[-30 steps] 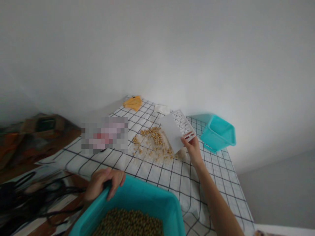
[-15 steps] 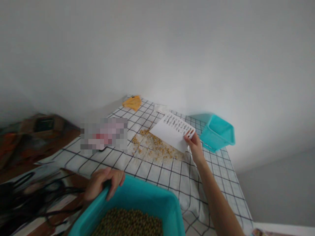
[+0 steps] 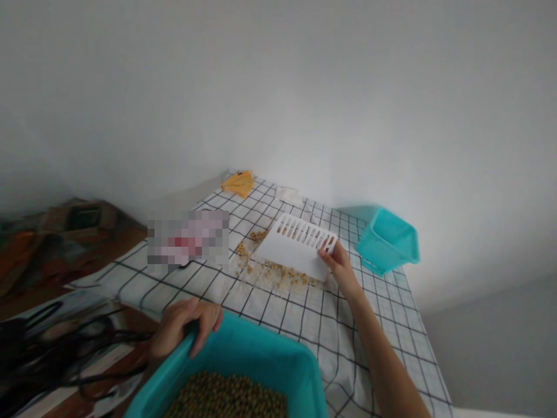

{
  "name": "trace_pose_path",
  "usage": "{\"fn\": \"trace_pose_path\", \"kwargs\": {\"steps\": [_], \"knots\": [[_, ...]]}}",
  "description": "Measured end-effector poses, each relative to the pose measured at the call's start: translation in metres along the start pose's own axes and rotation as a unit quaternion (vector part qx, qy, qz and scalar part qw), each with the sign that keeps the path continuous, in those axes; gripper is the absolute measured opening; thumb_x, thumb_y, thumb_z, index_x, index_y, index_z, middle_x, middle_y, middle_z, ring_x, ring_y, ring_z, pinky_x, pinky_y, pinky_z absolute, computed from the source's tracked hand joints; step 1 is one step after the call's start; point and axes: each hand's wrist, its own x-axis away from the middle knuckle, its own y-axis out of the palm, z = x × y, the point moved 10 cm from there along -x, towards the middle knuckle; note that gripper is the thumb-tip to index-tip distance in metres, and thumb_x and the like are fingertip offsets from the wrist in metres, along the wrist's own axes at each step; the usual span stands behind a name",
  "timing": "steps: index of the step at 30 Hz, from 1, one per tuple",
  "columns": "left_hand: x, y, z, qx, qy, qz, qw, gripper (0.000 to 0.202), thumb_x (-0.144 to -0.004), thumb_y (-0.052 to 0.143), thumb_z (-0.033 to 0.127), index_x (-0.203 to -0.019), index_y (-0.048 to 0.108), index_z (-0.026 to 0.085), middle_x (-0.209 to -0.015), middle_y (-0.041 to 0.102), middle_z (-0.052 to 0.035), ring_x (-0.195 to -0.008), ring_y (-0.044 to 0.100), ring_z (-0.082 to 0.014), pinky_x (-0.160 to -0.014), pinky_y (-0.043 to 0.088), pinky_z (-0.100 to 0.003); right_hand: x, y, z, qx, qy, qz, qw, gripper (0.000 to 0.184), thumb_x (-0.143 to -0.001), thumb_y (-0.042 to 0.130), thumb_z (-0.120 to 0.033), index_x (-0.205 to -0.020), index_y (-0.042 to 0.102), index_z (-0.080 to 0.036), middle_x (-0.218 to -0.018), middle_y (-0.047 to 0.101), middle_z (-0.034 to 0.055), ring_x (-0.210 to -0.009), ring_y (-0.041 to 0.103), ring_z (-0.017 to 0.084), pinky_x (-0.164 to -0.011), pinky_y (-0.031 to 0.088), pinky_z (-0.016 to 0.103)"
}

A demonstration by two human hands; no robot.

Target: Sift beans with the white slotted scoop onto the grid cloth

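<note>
– Biggest first?
– Table (image 3: 313,322), spread with a checked cloth (image 3: 409,337) and set close to a pale wall (image 3: 278,98).

– Next in size?
– Near bin (image 3: 261,342), turquoise, at the table's front edge, with a broad layer of beans (image 3: 226,397) inside. Left hand (image 3: 178,325) closed over the rim, fingers folded inward. Propped on something or held up by that grip alone: cannot tell, underside out of view.

– After that?
– Far bin (image 3: 378,247), same colour, on the right-hand part of the table, apart from the work.

– Smaller?
– Slotted board (image 3: 289,249), white, low over the middle of the cloth. Held by one end in the right hand (image 3: 340,267), thumb on top. Touching the cloth or just above: hard to say. Then yellow cloth (image 3: 238,183) by the far corner, with a white scrap (image 3: 288,195) to its right.

– Smallest, and how far along?
– Loose beans (image 3: 282,273), along the board's near edge and past its left corner. Partway, judging by the layout: plenty in the near bin, yet a scattered patch left on the cloth, some perhaps hidden under the board.
</note>
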Motion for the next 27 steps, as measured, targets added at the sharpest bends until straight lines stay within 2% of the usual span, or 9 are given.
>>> {"fn": "trace_pose_path", "kwargs": {"steps": [3, 8, 13, 17, 24, 27], "knots": [[0.000, -0.002, -0.002, -0.008, -0.009, 0.011, 1.000, 0.075, -0.106, 0.028, 0.046, -0.041, 0.057, 0.023, -0.033, 0.054, -0.0036, -0.040, 0.047, -0.0189, -0.055, 0.044, -0.035, 0.002, 0.002, -0.004, -0.008, 0.009, -0.004, 1.000, 0.030, -0.081, 0.078, -0.042, -0.103, 0.069, -0.024, -0.107, 0.075, 0.0051, -0.100, 0.067, 0.026, -0.095, 0.052, 0.040], [0.003, -0.003, -0.005, -0.016, -0.023, 0.011, 1.000, 0.075, -0.105, 0.029, 0.052, -0.041, 0.054, 0.023, -0.033, 0.053, -0.0033, -0.038, 0.044, -0.0180, -0.055, 0.045, -0.035, 0.000, -0.015, -0.001, -0.052, 0.022, 0.055, 0.997, 0.038, -0.077, 0.081, -0.042, -0.109, 0.070, -0.023, -0.117, 0.076, 0.0068, -0.109, 0.067, 0.027, -0.102, 0.049, 0.042], [0.007, -0.005, -0.008, -0.006, -0.024, 0.030, 0.999, 0.074, -0.106, 0.029, 0.049, -0.041, 0.054, 0.022, -0.034, 0.052, -0.0030, -0.039, 0.045, -0.0171, -0.056, 0.044, -0.035, 0.001, -0.039, 0.011, -0.091, 0.048, 0.127, 0.987, 0.038, -0.077, 0.079, -0.040, -0.110, 0.070, -0.023, -0.122, 0.075, 0.0060, -0.109, 0.068, 0.026, -0.094, 0.052, 0.037], [0.006, -0.004, -0.003, 0.004, -0.013, 0.053, 0.999, 0.076, -0.107, 0.026, 0.044, -0.040, 0.054, 0.022, -0.032, 0.050, -0.0028, -0.039, 0.044, -0.0164, -0.056, 0.042, -0.034, 0.001, -0.051, 0.016, -0.120, 0.052, 0.152, 0.980, 0.039, -0.076, 0.078, -0.039, -0.112, 0.071, -0.023, -0.123, 0.075, 0.0053, -0.110, 0.068, 0.026, -0.093, 0.053, 0.036], [0.003, 0.000, 0.000, 0.000, -0.016, 0.031, 0.999, 0.077, -0.108, 0.027, 0.042, -0.040, 0.056, 0.022, -0.032, 0.048, -0.0039, -0.044, 0.048, -0.0189, -0.055, 0.041, -0.035, -0.003, -0.063, 0.020, -0.115, 0.053, 0.160, 0.979, 0.041, -0.076, 0.079, -0.044, -0.110, 0.071, -0.022, -0.116, 0.078, 0.0070, -0.107, 0.071, 0.030, -0.089, 0.057, 0.041], [0.008, 0.003, -0.002, -0.001, -0.016, 0.027, 0.999, 0.076, -0.108, 0.026, 0.042, -0.041, 0.056, 0.022, -0.035, 0.050, -0.0035, -0.043, 0.045, -0.0186, -0.055, 0.040, -0.036, -0.003, -0.056, 0.020, -0.116, 0.073, 0.112, 0.984, 0.040, -0.074, 0.082, -0.042, -0.108, 0.071, -0.022, -0.111, 0.079, 0.0073, -0.100, 0.073, 0.029, -0.086, 0.058, 0.040]]}}
